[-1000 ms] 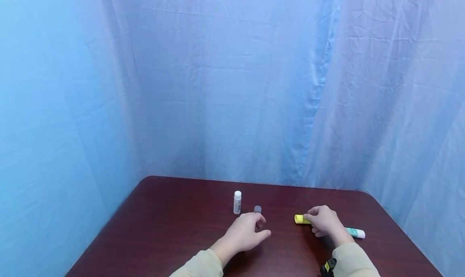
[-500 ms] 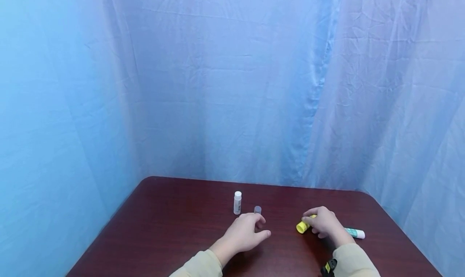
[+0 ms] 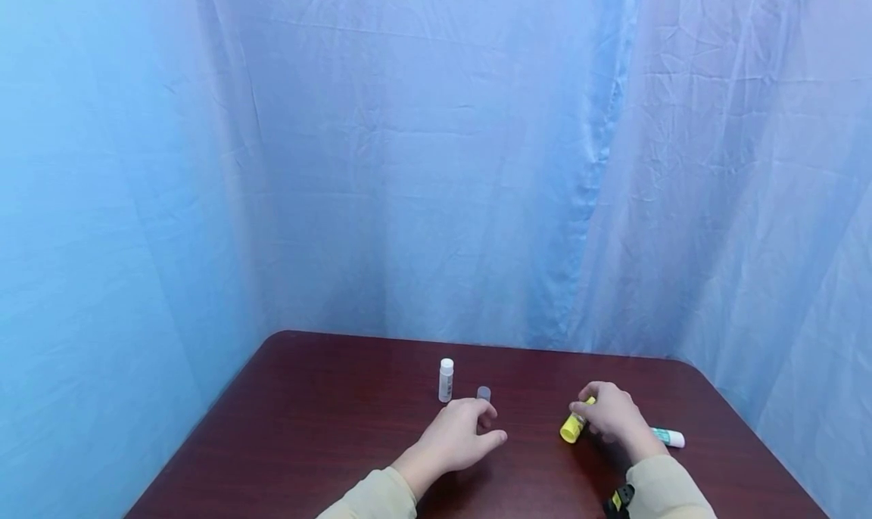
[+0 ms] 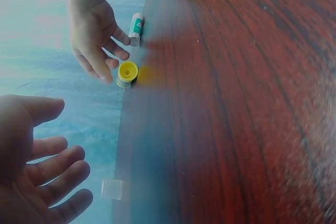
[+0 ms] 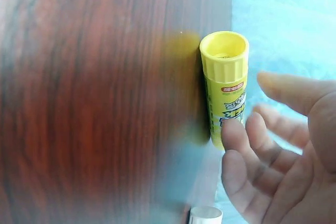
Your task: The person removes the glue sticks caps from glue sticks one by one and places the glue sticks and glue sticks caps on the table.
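Note:
A yellow glue stick (image 3: 571,429) lies on its side on the dark red table. Beside it is my right hand (image 3: 615,415); in the right wrist view the thumb stands apart from the glue stick (image 5: 226,85) and the fingers are loosely bent near its lower end. Whether a fingertip touches it I cannot tell. My left hand (image 3: 458,437) hovers with relaxed, spread fingers and holds nothing. Just beyond its fingers is a small translucent cap (image 3: 484,393), partly hidden in the head view; the left wrist view shows the cap (image 4: 112,189) apart from the fingertips.
A white tube (image 3: 446,381) stands upright left of the cap. Right of my right hand lies a white and green glue stick (image 3: 671,437), partly hidden by the wrist. The table (image 3: 327,413) has blue curtains (image 3: 436,163) behind and at its sides.
The yellow glue stick has turned from sideways to slanting, its near end swinging toward me. My right hand has eased off it slightly; my left hand has stayed put.

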`<state>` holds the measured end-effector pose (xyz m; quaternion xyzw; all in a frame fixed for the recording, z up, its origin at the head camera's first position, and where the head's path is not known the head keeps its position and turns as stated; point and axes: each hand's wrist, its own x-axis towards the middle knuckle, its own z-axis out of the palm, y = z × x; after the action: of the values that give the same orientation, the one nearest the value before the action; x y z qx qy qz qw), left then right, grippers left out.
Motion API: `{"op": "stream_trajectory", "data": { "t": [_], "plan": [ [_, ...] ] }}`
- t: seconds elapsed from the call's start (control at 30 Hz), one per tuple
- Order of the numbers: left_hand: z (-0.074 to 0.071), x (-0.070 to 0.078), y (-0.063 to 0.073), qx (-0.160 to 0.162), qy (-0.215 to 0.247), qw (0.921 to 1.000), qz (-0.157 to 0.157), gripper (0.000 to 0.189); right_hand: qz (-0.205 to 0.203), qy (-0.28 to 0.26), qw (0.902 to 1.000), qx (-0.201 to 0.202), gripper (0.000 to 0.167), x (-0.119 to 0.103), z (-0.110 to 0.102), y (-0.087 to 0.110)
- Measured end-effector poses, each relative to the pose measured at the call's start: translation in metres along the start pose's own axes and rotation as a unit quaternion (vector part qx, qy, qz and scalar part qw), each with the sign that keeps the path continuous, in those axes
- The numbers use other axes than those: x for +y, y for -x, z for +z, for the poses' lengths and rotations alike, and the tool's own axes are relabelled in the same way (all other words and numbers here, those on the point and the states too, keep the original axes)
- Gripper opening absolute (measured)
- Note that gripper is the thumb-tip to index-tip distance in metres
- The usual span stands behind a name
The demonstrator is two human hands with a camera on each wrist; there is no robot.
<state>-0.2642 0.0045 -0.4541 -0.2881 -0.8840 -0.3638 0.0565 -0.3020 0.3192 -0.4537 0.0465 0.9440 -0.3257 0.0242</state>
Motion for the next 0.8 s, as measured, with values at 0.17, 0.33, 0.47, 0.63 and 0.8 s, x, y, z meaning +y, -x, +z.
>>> {"op": "stream_trajectory", "data": {
  "t": [0.17,0.33,0.47,0.63,0.8],
  "plan": [
    [-0.002,0.002,0.000,-0.005,0.005,1.0000,-0.005,0.028,0.023,0.021,0.9992,0.024,0.035,-0.003,-0.004,0.004],
    [-0.002,0.003,-0.001,-0.012,0.009,0.9999,-0.008,0.029,0.049,0.058,0.9970,0.016,0.046,-0.008,-0.005,0.007],
    [-0.001,0.003,-0.001,-0.010,0.006,0.9999,-0.011,0.028,0.059,0.068,0.9959,0.006,0.046,-0.008,-0.003,0.008],
    [0.003,0.003,-0.003,-0.013,0.004,0.9998,-0.014,0.027,0.059,0.056,0.9967,-0.001,0.042,-0.008,0.001,0.009],
    [0.006,0.003,-0.004,-0.014,-0.001,0.9998,-0.017,0.027,0.059,0.044,0.9972,-0.014,0.041,-0.011,0.000,0.011]
  ]
}}
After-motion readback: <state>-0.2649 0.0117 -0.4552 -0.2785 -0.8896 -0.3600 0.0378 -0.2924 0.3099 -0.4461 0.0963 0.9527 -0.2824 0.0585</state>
